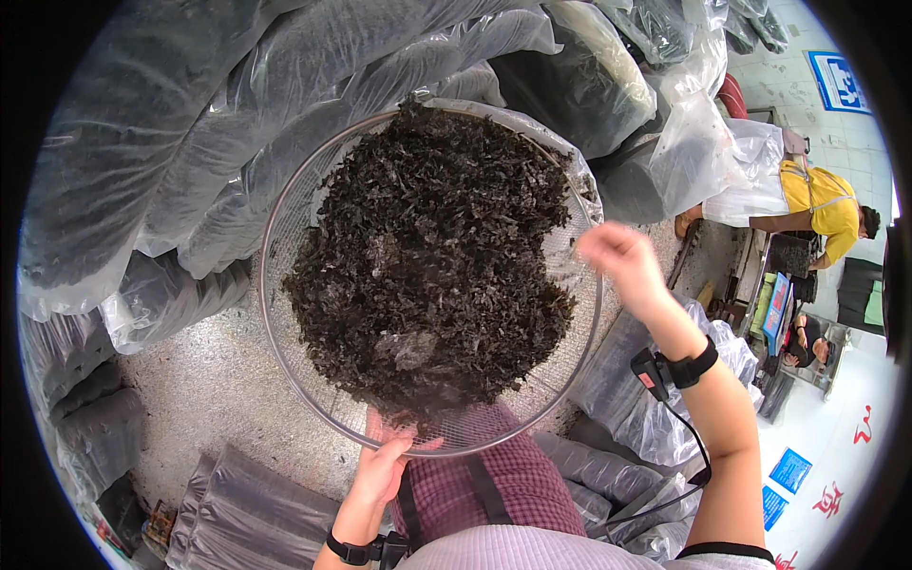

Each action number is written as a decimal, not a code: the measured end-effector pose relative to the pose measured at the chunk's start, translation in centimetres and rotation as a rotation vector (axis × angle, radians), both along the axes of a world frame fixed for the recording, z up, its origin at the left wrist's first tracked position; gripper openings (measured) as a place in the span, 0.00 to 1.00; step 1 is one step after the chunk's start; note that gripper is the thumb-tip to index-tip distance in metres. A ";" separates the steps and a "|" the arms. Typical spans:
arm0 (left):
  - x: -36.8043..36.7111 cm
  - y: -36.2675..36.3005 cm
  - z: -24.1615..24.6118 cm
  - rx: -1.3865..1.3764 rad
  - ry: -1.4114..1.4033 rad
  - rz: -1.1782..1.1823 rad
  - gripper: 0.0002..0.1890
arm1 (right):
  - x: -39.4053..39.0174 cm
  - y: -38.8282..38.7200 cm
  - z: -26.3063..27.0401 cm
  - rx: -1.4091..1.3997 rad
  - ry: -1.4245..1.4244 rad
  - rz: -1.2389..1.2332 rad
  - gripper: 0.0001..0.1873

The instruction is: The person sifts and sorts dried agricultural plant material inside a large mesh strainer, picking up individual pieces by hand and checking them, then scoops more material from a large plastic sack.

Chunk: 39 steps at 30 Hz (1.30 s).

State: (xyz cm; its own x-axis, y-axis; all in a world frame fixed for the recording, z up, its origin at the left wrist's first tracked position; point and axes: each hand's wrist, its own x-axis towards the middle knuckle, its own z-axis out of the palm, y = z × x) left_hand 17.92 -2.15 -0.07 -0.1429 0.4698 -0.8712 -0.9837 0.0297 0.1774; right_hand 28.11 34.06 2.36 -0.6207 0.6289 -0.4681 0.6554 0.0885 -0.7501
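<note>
A round wire-mesh sieve [432,452] with a metal rim lies in front of me, heaped with dark dried flakes that look like seaweed [434,263]. The near left part of its rim is in my left hand [388,456], thumb on top and fingers under the mesh. Blurred, my right hand [616,249] is over or beside the right rim, fingers curled; whether it holds anything or touches the rim cannot be told. Some flakes hang over the far edge of the rim. Clear plastic shows beneath the sieve's far right side.
Large clear plastic bags [214,121] of dark sheets are piled ahead and to the left. More wrapped bundles [256,513] lie near me on both sides, on the speckled floor [185,399]. A person in yellow [830,203] bends at a bench at the right; another person sits beyond.
</note>
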 end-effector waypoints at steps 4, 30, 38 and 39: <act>0.1 -0.3 0.0 0.004 -0.019 -0.029 0.45 | 0.0 3.0 0.0 -0.286 0.401 -0.835 0.16; -1.1 0.1 -1.7 0.187 0.065 -0.120 0.39 | -10.5 -5.5 -0.6 0.289 0.162 0.654 0.38; -1.2 0.9 -2.3 0.168 0.117 -0.048 0.45 | -3.0 -12.7 2.7 0.503 -0.015 1.109 0.35; -1.3 1.0 -2.0 0.172 0.109 -0.075 0.41 | -1.9 -12.6 3.0 0.496 -0.052 1.101 0.32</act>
